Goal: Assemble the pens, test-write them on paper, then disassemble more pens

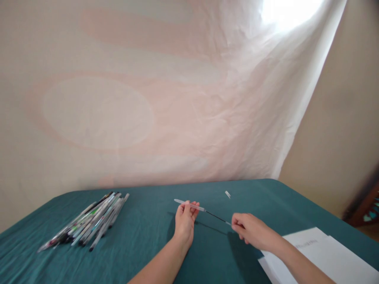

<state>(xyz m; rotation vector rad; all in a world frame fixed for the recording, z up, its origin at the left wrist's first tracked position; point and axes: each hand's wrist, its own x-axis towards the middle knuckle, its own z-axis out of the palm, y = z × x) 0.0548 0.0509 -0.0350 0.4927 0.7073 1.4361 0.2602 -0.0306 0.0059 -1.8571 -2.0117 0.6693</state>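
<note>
A teal-clothed table (142, 252) lies beneath both hands. Beyond the left hand (184, 223) hangs a creased pale sheet (177, 98) with pink ovals — light (284, 12) glows through it high above the right hand (251, 230). Right of that, a beige wall (340, 118).

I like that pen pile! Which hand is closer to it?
Left. The left hand, holding a clear pen, is right of the pile of pens; the right hand, pinching its refill, is farther right, by the papers.

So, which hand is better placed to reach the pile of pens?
Probably the left hand: holding the pen barrel, it is nearer the pile of pens; the right hand pinches the thin refill beside the white papers.
</note>
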